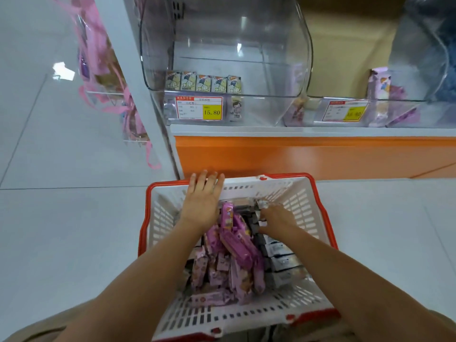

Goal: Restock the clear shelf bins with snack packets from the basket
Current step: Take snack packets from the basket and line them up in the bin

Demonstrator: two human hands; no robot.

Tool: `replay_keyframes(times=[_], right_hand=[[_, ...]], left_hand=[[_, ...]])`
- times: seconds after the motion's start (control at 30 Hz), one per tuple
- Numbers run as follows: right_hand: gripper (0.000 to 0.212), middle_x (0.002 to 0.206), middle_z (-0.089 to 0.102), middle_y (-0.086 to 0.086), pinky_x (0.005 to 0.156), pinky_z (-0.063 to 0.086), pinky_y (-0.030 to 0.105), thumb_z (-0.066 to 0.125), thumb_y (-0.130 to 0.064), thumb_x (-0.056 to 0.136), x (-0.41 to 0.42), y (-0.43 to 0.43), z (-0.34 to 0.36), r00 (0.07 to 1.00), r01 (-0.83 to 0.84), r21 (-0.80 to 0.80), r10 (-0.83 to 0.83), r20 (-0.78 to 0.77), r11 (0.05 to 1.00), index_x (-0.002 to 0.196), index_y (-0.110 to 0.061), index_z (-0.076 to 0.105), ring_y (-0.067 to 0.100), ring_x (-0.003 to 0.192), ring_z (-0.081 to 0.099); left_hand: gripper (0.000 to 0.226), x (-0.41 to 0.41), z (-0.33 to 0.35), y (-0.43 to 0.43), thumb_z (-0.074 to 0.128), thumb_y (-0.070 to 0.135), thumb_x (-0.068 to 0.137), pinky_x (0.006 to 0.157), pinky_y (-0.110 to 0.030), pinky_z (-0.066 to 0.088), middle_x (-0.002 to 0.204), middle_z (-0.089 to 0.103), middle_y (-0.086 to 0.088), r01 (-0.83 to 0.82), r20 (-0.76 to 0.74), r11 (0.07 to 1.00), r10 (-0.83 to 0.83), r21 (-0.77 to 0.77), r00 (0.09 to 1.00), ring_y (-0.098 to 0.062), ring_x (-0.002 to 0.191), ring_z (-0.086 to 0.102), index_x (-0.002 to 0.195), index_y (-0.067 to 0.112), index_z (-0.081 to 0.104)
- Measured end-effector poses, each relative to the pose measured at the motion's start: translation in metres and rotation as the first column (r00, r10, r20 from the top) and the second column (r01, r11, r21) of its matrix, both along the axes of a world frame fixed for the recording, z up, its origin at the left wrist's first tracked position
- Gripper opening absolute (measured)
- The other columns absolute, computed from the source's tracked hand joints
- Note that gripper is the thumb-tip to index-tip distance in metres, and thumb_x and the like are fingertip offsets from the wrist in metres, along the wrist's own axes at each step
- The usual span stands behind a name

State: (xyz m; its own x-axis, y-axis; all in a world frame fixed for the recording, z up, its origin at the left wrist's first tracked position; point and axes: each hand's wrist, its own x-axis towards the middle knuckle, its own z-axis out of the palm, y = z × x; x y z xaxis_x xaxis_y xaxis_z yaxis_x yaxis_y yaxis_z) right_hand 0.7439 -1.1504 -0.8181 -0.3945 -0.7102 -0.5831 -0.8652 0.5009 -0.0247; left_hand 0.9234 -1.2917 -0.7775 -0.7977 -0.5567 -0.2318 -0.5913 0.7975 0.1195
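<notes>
The white floor (61, 230) spreads around the basket (323, 218), a white plastic one with a red rim, which sits low in the middle of the view. Beyond the basket's far rim rises the shelf (296, 156) with its orange base. On the shelf, straight beyond the basket, stands a large clear bin (222, 45). It holds only a row of small snack packets (203, 82) along its front. A second clear bin (419, 70) stands beyond and right of the basket.

Inside the basket, purple snack packets (237, 245) are heaped in the middle and grey packets (281, 262) are stacked along its right side. The left hand (202, 201) lies over the basket's far rim, fingers straight and spread, holding nothing. The right hand (276, 218) reaches into the grey packets with fingers bent down. I cannot tell whether they grip one. A price tag (198, 107) reading 15.80 fronts the bin straight beyond the basket.
</notes>
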Motion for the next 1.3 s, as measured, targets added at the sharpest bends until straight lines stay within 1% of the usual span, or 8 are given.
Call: replay_keyframes(times=[0.2, 0.5, 0.7, 0.77, 0.87, 0.97, 1.1, 1.3], right_hand=[[0.049, 0.129, 0.053, 0.007, 0.085, 0.049, 0.035, 0.068, -0.053, 0.080, 0.001, 0.001, -0.006, 0.997, 0.045, 0.049, -0.042, -0.062, 0.998, 0.112, -0.016, 0.063, 0.026, 0.124, 0.047], [0.021, 0.091, 0.062, 0.006, 0.069, 0.048, 0.028, 0.064, -0.030, 0.082, -0.007, -0.003, 0.020, 0.987, 0.162, -0.042, -0.162, -0.002, 0.986, 0.094, -0.013, 0.065, 0.024, 0.092, 0.062], [0.015, 0.087, 0.065, -0.006, 0.075, 0.050, 0.024, 0.067, -0.021, 0.086, -0.026, -0.016, 0.070, 0.885, 0.383, -0.274, -0.265, 0.383, 0.882, 0.099, -0.015, 0.071, 0.012, 0.083, 0.061], [0.014, 0.087, 0.066, -0.008, 0.076, 0.054, 0.023, 0.068, -0.016, 0.088, -0.024, -0.020, 0.093, 0.794, 0.466, -0.319, -0.231, 0.562, 0.825, 0.101, -0.014, 0.071, 0.012, 0.082, 0.064], [0.012, 0.095, 0.069, 0.005, 0.081, 0.058, 0.030, 0.067, -0.010, 0.090, -0.018, -0.026, 0.121, 0.687, 0.538, -0.363, -0.146, 0.712, 0.761, 0.101, -0.013, 0.071, 0.014, 0.086, 0.066], [0.017, 0.089, 0.067, 0.010, 0.078, 0.057, 0.029, 0.064, -0.003, 0.090, -0.007, -0.032, 0.148, 0.624, 0.599, -0.414, -0.077, 0.777, 0.685, 0.101, -0.015, 0.070, 0.013, 0.079, 0.065], [0.023, 0.086, 0.064, 0.012, 0.076, 0.055, 0.036, 0.060, 0.001, 0.091, 0.012, -0.035, 0.180, 0.618, 0.600, -0.471, 0.000, 0.786, 0.647, 0.101, -0.018, 0.067, 0.019, 0.076, 0.064], [0.013, 0.097, 0.066, 0.011, 0.069, 0.053, 0.020, 0.065, -0.003, 0.090, 0.032, -0.037, 0.218, 0.595, 0.586, -0.489, 0.066, 0.801, 0.646, 0.102, -0.008, 0.064, 0.010, 0.080, 0.067]], left_hand=[[0.073, -0.001, 0.001, 0.001, 0.039, 0.033, 0.100, 0.121, -0.050, -0.005, 0.164, 0.007, -0.006, -0.013, 0.005, 1.000, 0.013, 0.000, 1.000, -0.028, 0.150, -0.003, 0.157, 0.016, -0.003], [0.078, -0.001, 0.000, -0.002, 0.045, 0.030, 0.098, 0.122, -0.049, -0.005, 0.165, 0.002, -0.005, -0.004, 0.020, 1.000, 0.004, 0.031, 1.000, -0.027, 0.151, -0.008, 0.156, 0.017, -0.006], [0.070, -0.001, 0.019, -0.012, 0.046, 0.029, 0.099, 0.123, -0.044, -0.001, 0.164, 0.006, -0.006, 0.026, -0.002, 0.991, -0.026, 0.134, 1.000, -0.025, 0.151, -0.002, 0.157, 0.016, 0.009], [0.056, 0.000, 0.028, -0.013, 0.046, 0.025, 0.099, 0.121, -0.040, 0.018, 0.158, 0.028, -0.008, 0.008, -0.123, 0.984, 0.014, 0.177, 0.992, -0.028, 0.146, 0.021, 0.152, 0.014, 0.031], [0.033, -0.001, 0.051, -0.011, 0.044, 0.022, 0.100, 0.096, -0.035, 0.044, 0.129, 0.059, -0.008, -0.042, -0.292, 0.953, 0.133, 0.300, 0.947, -0.025, 0.113, 0.056, 0.129, 0.016, 0.058], [0.033, -0.007, 0.072, -0.010, 0.037, 0.031, 0.105, 0.087, -0.036, 0.049, 0.114, 0.065, -0.009, -0.206, -0.279, 0.846, 0.377, 0.491, 0.883, -0.026, 0.097, 0.062, 0.126, 0.015, 0.056], [0.043, -0.005, 0.090, -0.017, 0.051, 0.046, 0.098, 0.064, -0.031, 0.055, 0.096, 0.070, -0.013, -0.207, -0.075, 0.241, 0.803, 0.948, 0.591, -0.020, 0.070, 0.068, 0.116, 0.007, 0.051], [0.024, 0.015, 0.132, -0.027, 0.068, 0.027, 0.092, 0.058, -0.033, 0.049, 0.065, 0.061, -0.012, -0.028, -0.263, 0.313, 0.839, 0.949, 0.476, -0.020, 0.053, 0.053, 0.090, 0.003, 0.065]])
